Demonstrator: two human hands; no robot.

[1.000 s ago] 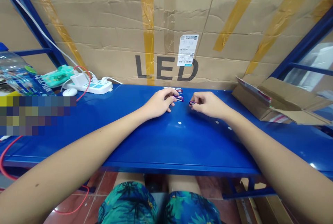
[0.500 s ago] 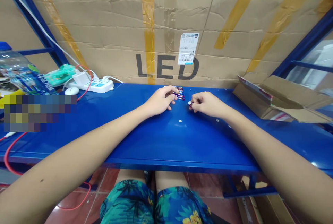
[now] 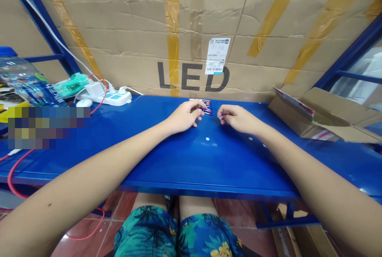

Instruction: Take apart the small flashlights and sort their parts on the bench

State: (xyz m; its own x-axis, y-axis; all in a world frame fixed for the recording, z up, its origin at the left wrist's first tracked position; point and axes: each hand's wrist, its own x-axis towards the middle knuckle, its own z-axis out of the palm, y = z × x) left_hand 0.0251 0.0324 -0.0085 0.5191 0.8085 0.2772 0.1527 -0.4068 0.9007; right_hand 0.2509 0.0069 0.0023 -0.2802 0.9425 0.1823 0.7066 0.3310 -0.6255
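A tight row of small red, blue and silver parts (image 3: 206, 107) lies on the blue steel bench (image 3: 167, 161), its exact kind too small to tell. My left hand (image 3: 185, 116) rests at the row with curled fingertips touching its near end, and nothing shows in its grip. To the right of the row, my right hand (image 3: 237, 119) pinches one small part (image 3: 221, 117) between thumb and fingers. That part is mostly hidden by the fingertips.
A white power strip (image 3: 110, 98) with plugs, a red cable and a white mouse (image 3: 84, 103) lie at the bench's back left, beside a plastic bottle (image 3: 25, 80). A cardboard box (image 3: 310, 117) lies open at the right. Taped cardboard stands behind the bench.
The view has shifted slightly. My right fingers have turned the small part, so less of it shows. My left hand stays at the row.
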